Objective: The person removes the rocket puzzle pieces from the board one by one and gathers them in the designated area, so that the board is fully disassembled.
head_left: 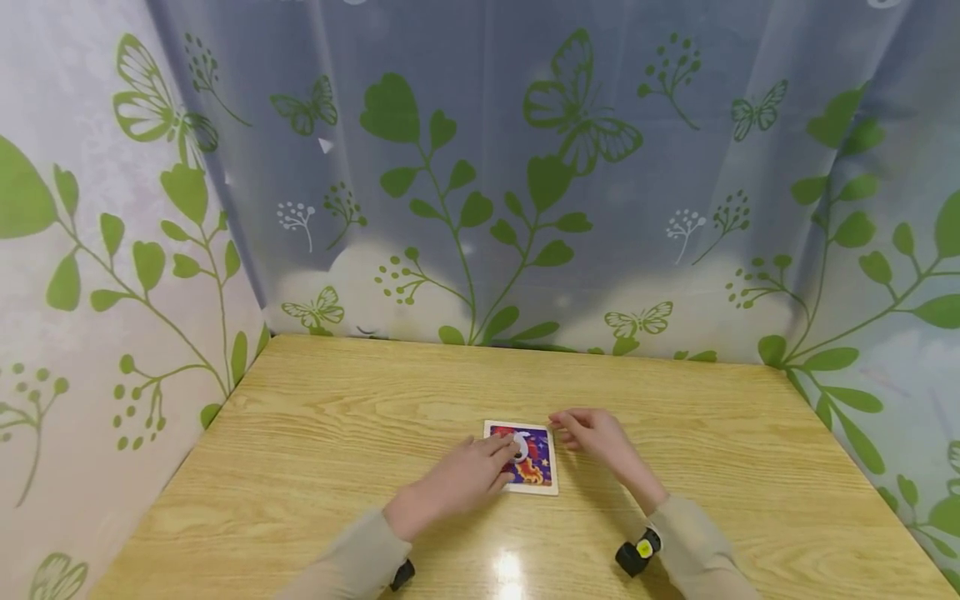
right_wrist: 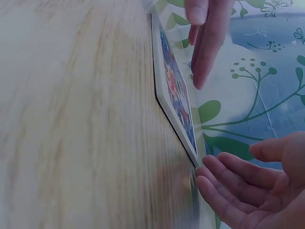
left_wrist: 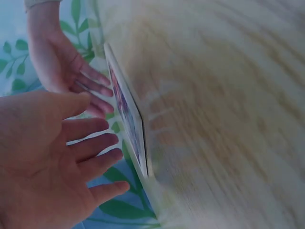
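Observation:
A thin square picture board (head_left: 534,468) with a pale border lies flat on the wooden table. Its picture is purple, red and orange, with a white shape partly covered by fingers. My left hand (head_left: 468,471) reaches over the board's left part, fingers extended; the left wrist view shows those fingers (left_wrist: 97,143) spread and slightly bent beside the board (left_wrist: 127,114). At the upper right corner is my right hand (head_left: 596,433), fingertips close to the border. In the right wrist view its fingers (right_wrist: 238,183) are loosely bent, palm up, near the board's corner (right_wrist: 176,109), gripping nothing.
The wood-grain table (head_left: 337,417) extends around the board on all sides. Behind it hangs a blue-grey curtain (head_left: 480,167) printed with green leaves and butterflies, and similar cloth closes off both sides. A black wrist camera (head_left: 637,552) sits at the right cuff.

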A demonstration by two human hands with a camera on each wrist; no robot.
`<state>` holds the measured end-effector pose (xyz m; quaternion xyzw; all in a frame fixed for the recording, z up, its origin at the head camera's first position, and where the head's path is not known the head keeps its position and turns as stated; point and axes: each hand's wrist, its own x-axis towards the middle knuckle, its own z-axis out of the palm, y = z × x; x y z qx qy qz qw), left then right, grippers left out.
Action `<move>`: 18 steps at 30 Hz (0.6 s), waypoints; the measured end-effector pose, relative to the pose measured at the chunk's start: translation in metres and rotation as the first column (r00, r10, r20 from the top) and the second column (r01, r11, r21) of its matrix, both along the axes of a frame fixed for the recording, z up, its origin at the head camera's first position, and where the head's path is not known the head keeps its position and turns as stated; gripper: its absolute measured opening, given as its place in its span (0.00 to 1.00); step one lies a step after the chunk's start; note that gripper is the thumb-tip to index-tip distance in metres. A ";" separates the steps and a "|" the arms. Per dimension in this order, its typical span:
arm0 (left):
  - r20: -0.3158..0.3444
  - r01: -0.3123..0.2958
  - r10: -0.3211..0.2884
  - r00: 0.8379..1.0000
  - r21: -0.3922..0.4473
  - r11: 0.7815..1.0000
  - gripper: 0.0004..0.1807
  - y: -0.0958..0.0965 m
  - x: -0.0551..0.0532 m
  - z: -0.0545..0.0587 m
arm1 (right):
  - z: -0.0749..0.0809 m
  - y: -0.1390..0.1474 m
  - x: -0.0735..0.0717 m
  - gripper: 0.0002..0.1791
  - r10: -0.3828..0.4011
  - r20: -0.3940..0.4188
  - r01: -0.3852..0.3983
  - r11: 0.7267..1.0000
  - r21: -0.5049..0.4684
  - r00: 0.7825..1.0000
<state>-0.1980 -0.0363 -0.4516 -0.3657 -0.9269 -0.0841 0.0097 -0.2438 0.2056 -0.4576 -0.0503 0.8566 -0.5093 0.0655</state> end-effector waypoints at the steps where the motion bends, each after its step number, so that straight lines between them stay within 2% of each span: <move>1: 0.017 0.005 -0.005 1.000 -0.024 1.000 0.26 0.001 0.001 -0.001 | 0.000 -0.001 0.000 0.19 0.002 0.000 -0.002 1.000 0.004 1.000; 4: 0.051 0.018 -0.015 0.999 -0.065 0.998 0.28 0.003 0.004 -0.003 | 0.000 -0.003 0.000 0.19 0.008 -0.003 -0.008 1.000 0.027 1.000; 9: 0.062 0.018 -0.012 0.998 -0.098 0.995 0.31 0.003 0.006 -0.004 | 0.001 -0.005 0.001 0.19 0.017 -0.007 -0.016 0.997 0.079 1.000; 18: 0.091 0.004 0.008 0.996 -0.132 0.991 0.32 0.004 0.010 -0.003 | 0.002 -0.005 0.003 0.18 0.009 -0.007 -0.008 0.993 0.119 1.000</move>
